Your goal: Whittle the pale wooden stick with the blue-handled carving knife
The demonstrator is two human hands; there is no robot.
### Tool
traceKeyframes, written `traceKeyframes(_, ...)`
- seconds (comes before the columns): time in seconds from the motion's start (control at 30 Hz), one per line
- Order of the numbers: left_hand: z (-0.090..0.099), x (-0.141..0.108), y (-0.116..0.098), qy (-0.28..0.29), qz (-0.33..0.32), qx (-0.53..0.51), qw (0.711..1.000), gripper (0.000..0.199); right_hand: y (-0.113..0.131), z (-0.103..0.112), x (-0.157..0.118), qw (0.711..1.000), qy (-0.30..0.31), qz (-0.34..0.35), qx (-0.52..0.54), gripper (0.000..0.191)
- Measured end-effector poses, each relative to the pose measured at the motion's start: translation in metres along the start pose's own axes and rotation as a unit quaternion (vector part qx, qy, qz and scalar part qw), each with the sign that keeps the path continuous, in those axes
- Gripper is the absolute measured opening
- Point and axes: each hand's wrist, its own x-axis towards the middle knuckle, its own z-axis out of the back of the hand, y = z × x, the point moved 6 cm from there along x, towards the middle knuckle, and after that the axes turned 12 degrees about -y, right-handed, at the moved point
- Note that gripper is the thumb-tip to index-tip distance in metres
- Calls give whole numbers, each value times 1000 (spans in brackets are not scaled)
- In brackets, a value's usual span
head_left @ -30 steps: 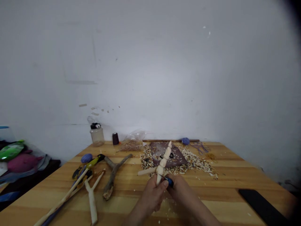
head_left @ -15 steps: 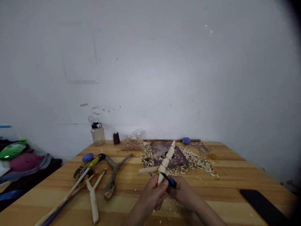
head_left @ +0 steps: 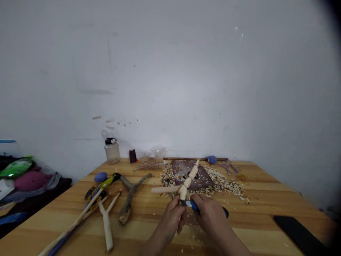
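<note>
My left hand (head_left: 172, 217) is closed around the lower end of a pale, peeled forked stick (head_left: 187, 182). One branch of the stick, carved into rounded segments, points up and away; a smooth branch sticks out to the left. A knife with a blue and black handle (head_left: 195, 205) is gripped in my right hand (head_left: 211, 215). Its blade lies across the stick just above my left hand. Beyond the stick is a dark brown sheet (head_left: 205, 178) strewn with wood shavings (head_left: 226, 185).
At left lie a bark-covered forked branch (head_left: 130, 199), a peeled forked stick (head_left: 107, 227) and long sticks (head_left: 66, 231). A bottle (head_left: 112, 153), thread spool (head_left: 132, 155) and plastic bag (head_left: 151, 160) stand behind. A black flat object (head_left: 298, 233) lies right.
My right hand has moved slightly right and turned, showing more of the knife handle. The blade now lies more level across the stick, and the stick's left branch reaches further left.
</note>
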Motion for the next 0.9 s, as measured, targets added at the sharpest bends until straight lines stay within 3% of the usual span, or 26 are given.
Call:
traceKeyframes(0.3,-6,2,11,34,8,-13,999,21,0,5,2,996,-28,23,-87,22)
traceKeyframes(0.57,-8,2,6,41,24,-3,999,31,0,5,1,993,-37,25,-114,20)
traceKeyframes(0.9,-5,3,12,22,31,22,999,25,0,4,1,992,-57,44,-106,19)
